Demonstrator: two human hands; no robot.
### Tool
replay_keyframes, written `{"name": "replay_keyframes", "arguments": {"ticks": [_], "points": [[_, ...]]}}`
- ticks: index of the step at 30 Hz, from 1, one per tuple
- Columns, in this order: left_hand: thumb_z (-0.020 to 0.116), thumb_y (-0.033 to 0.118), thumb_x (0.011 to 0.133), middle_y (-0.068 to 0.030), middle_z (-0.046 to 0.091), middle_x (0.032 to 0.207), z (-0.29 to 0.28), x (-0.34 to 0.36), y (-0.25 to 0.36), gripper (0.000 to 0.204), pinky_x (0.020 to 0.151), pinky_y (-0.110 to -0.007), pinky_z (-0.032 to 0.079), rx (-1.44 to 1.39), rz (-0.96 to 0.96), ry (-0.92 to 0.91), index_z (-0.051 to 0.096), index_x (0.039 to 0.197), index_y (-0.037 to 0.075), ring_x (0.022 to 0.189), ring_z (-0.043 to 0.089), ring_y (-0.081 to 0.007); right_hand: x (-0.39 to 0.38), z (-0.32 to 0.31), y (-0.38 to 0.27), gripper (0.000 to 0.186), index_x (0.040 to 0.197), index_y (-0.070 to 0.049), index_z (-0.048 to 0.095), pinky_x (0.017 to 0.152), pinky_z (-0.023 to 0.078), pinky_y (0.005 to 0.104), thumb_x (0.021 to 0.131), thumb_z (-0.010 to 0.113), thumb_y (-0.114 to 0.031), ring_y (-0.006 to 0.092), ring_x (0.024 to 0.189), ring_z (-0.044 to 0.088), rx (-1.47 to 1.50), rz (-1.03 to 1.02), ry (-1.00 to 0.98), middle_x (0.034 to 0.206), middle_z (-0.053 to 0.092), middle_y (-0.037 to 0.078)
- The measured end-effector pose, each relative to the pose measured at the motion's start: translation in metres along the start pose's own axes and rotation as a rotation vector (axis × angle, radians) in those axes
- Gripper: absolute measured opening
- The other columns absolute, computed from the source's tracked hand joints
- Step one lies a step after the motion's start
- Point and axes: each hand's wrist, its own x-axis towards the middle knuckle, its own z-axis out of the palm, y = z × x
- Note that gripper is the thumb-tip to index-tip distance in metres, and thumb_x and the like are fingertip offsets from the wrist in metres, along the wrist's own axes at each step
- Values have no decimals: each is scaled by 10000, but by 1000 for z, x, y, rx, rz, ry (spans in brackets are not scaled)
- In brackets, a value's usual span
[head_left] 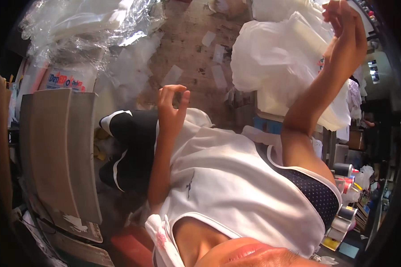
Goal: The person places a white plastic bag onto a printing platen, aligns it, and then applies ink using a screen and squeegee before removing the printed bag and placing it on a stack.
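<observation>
My left hand (171, 104) is raised in front of my white sleeveless top (236, 173), its fingers bent and the thumb standing apart, with nothing in it. Far out to the upper right reaches my right hand (345, 31). Its fingers are loosely bent with gaps showing, and I see nothing held. Below and beside that hand lies a big pile of white, thin sheets or bags (272, 58); whether they are plastic or cloth I cannot tell. Whether the right hand touches the pile is also unclear.
Crumpled clear plastic wrap (98, 26) covers printed packages (69, 80) at the upper left. Grey-beige panels (53, 151) stand at the left. Paper slips (218, 75) lie on the worn brown floor (187, 49). Thread cones or spools (343, 213) crowd the right side.
</observation>
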Motion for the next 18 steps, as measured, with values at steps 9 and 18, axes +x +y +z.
{"name": "replay_keyframes", "arguments": {"ticks": [9,18], "points": [[699,221,975,-107,698,951,30,-25,-29,206,919,-376,496,-100,-132,-126,695,1003,17,984,668,-281,15,-4,51,220,1049,-33,665,744,452,241,1016,606,-242,129,814,587,59,129,-96,961,612,41],[673,145,966,-175,697,999,-8,-27,-12,179,881,-409,513,-359,-312,-109,683,1040,-18,1004,658,-357,-148,180,-17,151,984,-24,651,685,555,327,841,692,7,232,777,677,531,42,-845,906,670,95]]}}
